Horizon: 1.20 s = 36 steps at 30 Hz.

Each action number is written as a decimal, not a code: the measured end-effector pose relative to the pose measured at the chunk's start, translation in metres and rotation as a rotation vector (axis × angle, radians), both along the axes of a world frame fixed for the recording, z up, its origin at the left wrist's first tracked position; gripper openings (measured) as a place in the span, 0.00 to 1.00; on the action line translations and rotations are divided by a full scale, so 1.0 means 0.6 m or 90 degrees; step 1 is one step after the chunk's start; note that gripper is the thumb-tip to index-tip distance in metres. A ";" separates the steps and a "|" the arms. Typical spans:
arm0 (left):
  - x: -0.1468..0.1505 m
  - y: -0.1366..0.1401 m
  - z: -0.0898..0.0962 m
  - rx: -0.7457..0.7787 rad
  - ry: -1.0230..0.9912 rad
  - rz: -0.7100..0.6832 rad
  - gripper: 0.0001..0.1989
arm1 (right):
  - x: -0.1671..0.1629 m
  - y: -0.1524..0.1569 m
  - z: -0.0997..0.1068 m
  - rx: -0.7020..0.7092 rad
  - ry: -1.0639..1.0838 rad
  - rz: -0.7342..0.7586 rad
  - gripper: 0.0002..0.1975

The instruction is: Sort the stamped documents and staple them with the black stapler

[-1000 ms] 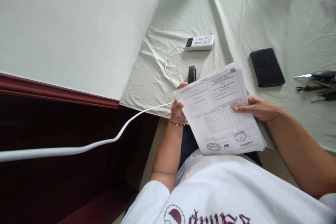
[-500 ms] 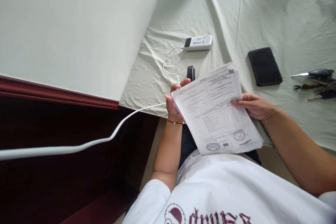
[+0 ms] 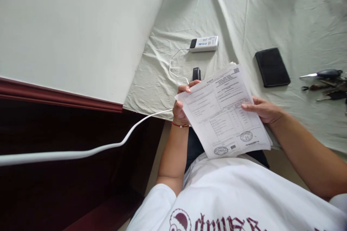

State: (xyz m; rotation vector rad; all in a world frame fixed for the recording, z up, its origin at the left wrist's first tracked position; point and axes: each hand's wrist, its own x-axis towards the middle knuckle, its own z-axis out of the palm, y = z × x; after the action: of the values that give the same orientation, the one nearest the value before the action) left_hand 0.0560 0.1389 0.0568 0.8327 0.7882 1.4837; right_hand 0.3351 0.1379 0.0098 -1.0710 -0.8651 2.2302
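Observation:
A stack of printed paper sheets (image 3: pixel 222 115) is held up between both hands at the table's near edge, over my lap. The top sheet carries a printed form with two round stamps near its lower edge. My left hand (image 3: pixel 181 103) grips the stack's left upper edge, its fingers partly behind the paper. At the right edge my right hand (image 3: pixel 262 110) pinches the sheets, thumb on top and the other fingers mostly hidden beneath. Just beyond the stack lies a small black stapler-like object (image 3: pixel 196 73), partly covered by the paper's edge.
A white power bank (image 3: pixel 204 44) with a thin white cable lies on the green tablecloth (image 3: pixel 189 11). To the right are a black phone (image 3: pixel 272 67) and a bunch of keys (image 3: pixel 332 86) beside a dark-handled tool (image 3: pixel 322 74). A thick white cable (image 3: pixel 89 151) crosses the left side.
The paper stack has tilted slightly, and its top edges are a little more aligned. My left thumb has shifted slightly right along the edge. Both hands keep hold.

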 end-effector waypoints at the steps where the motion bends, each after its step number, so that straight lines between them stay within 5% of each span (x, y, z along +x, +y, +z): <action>1: 0.003 0.000 -0.001 0.018 -0.018 -0.019 0.31 | 0.000 0.001 -0.003 0.007 -0.010 0.014 0.21; 6: 0.002 0.006 0.004 0.009 -0.068 -0.050 0.27 | -0.001 0.000 -0.004 0.030 -0.053 -0.022 0.21; 11: -0.023 -0.002 -0.002 -0.123 0.012 -0.028 0.39 | 0.001 0.002 -0.007 0.030 -0.035 -0.053 0.20; 18: -0.029 -0.023 -0.028 -0.133 0.058 -0.062 0.41 | -0.001 0.001 -0.010 0.043 -0.007 -0.025 0.21; 29: -0.017 -0.013 -0.024 -0.133 0.145 -0.204 0.28 | -0.013 0.003 -0.007 0.018 -0.054 -0.053 0.26; 36: -0.017 -0.008 -0.033 -0.202 0.119 -0.079 0.27 | -0.008 0.001 -0.014 0.000 -0.055 -0.111 0.27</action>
State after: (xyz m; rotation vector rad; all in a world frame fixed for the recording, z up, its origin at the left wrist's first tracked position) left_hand 0.0459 0.1343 0.0368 0.7700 1.0611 1.1438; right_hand 0.3306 0.1386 0.0017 -1.2024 -0.7754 2.0539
